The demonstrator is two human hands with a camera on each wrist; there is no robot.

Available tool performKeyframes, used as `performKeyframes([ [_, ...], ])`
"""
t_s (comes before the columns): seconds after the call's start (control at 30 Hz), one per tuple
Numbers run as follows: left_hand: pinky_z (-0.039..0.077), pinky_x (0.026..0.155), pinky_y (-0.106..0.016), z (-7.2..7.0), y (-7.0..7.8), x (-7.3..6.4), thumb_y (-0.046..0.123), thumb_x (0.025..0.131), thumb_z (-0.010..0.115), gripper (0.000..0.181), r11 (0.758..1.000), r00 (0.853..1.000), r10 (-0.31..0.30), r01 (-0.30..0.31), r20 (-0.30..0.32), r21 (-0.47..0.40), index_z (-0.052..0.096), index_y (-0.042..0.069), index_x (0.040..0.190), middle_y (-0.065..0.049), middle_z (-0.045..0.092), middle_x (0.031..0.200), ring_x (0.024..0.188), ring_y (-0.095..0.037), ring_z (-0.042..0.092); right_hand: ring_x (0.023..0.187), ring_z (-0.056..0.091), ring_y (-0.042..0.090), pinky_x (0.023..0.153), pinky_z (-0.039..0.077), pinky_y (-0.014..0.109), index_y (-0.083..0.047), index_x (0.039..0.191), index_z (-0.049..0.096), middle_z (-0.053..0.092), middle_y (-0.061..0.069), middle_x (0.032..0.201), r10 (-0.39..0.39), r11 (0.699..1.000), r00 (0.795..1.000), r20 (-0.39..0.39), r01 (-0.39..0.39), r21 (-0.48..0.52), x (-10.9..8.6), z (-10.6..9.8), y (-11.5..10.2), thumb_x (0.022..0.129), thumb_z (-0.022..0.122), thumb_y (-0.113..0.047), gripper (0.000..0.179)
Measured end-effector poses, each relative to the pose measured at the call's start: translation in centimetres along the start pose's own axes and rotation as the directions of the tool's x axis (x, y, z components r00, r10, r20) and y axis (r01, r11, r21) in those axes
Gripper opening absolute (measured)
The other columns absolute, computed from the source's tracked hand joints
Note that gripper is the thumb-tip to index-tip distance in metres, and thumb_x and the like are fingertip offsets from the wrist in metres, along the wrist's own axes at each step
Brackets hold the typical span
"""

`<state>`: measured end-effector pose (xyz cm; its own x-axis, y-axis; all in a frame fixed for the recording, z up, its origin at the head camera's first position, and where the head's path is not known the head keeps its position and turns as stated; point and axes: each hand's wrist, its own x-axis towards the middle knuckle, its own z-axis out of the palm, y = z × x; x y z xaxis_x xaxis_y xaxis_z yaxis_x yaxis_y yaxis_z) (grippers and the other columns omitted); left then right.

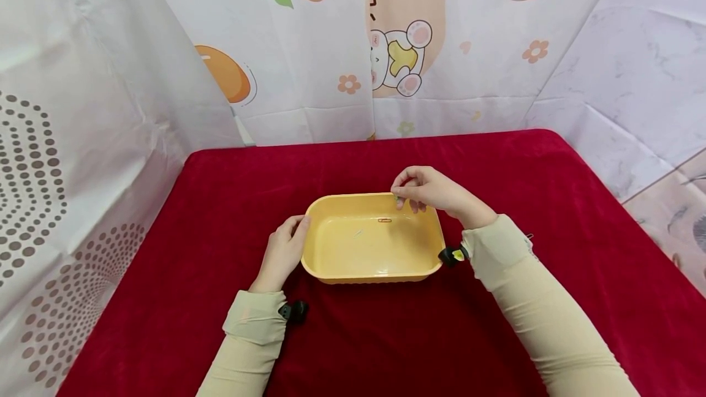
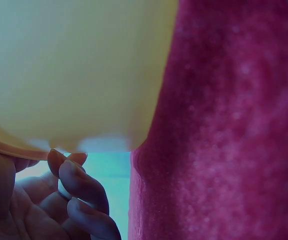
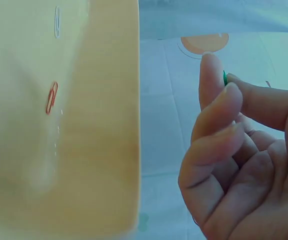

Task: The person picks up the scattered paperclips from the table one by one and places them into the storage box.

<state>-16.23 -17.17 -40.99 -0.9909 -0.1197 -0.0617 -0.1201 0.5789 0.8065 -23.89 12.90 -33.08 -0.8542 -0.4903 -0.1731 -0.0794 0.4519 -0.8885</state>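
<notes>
A yellow plastic basin [image 1: 372,278] stands on the red cloth. My left hand [image 1: 283,252] grips its left side, thumb at the rim and the other fingers curled against the outer wall in the left wrist view. Over the far right rim, my right hand [image 1: 432,192] pinches a small green paper clip [image 3: 225,78] between thumb and fingertips; most of the clip is hidden. On the basin's floor lie a red paper clip [image 3: 51,98] and a white paper clip [image 3: 57,22], apart from each other.
Red velvet cloth [image 1: 220,201] covers the table around the basin. A thin wire-like thing [image 1: 530,236] shows beside the right sleeve, partly hidden. Printed white curtains [image 1: 309,78] hang behind the table's far edge and at both sides.
</notes>
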Motion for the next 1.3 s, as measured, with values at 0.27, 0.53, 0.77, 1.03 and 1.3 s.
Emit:
performKeyframes([
  [0.27,0.050,0.094,-0.045,0.0,-0.1,0.1,0.045,0.105,0.042,0.050,1.000,1.000,0.001,-0.001,-0.002,-0.001,0.058,0.009,0.136,-0.015,0.065,0.128,0.108,-0.028,0.064,0.058,0.052,0.014,0.054,0.043,0.025,0.002,0.110,0.059,0.070,0.004,0.079,-0.017,0.998,0.999,0.038,0.015,0.058,1.2,1.2,-0.2,0.100,0.060,-0.018,0.022],
  [0.53,0.050,0.095,-0.045,0.0,-0.2,0.1,0.045,0.105,0.042,0.050,1.000,1.000,0.004,-0.004,-0.004,0.003,0.058,0.009,0.136,-0.014,0.064,0.129,0.110,-0.028,0.064,0.057,0.051,0.014,0.054,0.042,0.024,0.001,0.104,0.063,0.070,0.006,0.078,-0.023,0.996,0.998,0.052,0.019,0.086,1.9,2.0,-0.3,0.097,0.064,-0.015,0.018],
  [0.77,0.050,0.094,-0.046,0.0,-0.1,-0.1,0.045,0.106,0.041,0.050,1.000,1.000,0.007,-0.007,-0.001,0.004,0.058,0.009,0.136,-0.015,0.064,0.130,0.109,-0.028,0.064,0.058,0.055,0.015,0.055,0.043,0.024,0.001,0.099,0.067,0.070,0.012,0.084,-0.011,0.999,0.998,0.068,0.007,0.054,2.5,2.9,0.1,0.095,0.066,-0.015,0.016],
  [1.03,0.049,0.097,-0.046,0.0,0.0,0.0,0.045,0.105,0.041,0.051,1.000,1.000,0.004,-0.004,0.003,0.001,0.058,0.009,0.136,-0.014,0.062,0.133,0.114,-0.029,0.062,0.063,0.060,0.016,0.057,0.044,0.025,-0.001,0.101,0.068,0.070,0.012,0.089,0.015,1.000,0.993,0.113,-0.016,0.008,2.8,3.3,0.7,0.095,0.066,-0.014,0.015],
  [1.3,0.050,0.095,-0.045,0.0,0.0,0.0,0.046,0.105,0.042,0.050,1.000,1.000,-0.006,0.006,0.002,0.005,0.058,0.010,0.136,-0.014,0.064,0.130,0.111,-0.028,0.063,0.066,0.062,0.018,0.059,0.045,0.026,0.001,0.104,0.068,0.069,0.008,0.089,0.035,0.999,0.990,0.134,-0.036,0.000,3.0,3.6,1.4,0.095,0.064,-0.013,0.017],
])
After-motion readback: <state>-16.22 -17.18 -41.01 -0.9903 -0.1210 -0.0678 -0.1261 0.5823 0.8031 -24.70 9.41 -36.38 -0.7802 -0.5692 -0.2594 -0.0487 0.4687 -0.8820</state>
